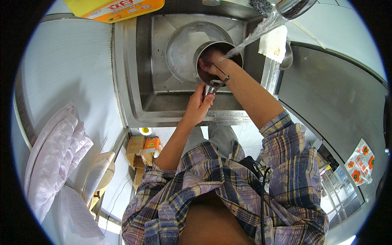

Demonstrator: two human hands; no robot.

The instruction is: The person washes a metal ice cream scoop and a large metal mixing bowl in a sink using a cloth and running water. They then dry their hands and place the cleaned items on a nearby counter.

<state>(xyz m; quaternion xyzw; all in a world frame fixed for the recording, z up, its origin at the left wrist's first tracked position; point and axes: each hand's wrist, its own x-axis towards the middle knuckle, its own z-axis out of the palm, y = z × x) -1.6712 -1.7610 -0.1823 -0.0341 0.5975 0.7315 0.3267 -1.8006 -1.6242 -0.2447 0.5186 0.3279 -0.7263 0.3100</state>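
A metal pot [198, 55] is tilted over a round, shiny metal basin or lid [180, 58] in a stainless steel sink [147, 101]. My left hand [200, 104] is closed around the pot's metal handle [209, 89], at the rim nearest to me. Inside the pot is my right hand [212, 62], blurred and partly in shadow; whether its fingers hold anything cannot be told. Water [252, 38] runs from the faucet [294, 7] at the upper right onto my right wrist. A thin metal piece [226, 80] stands by the handle, near that wrist.
A white cloth [274, 44] hangs over the sink's right edge beside a metal ladle or bowl [287, 55]. Dark steel wool [261, 6] lies by the faucet. A yellow package [113, 9] is at the upper left. Cardboard boxes [134, 147] stand on the floor at left.
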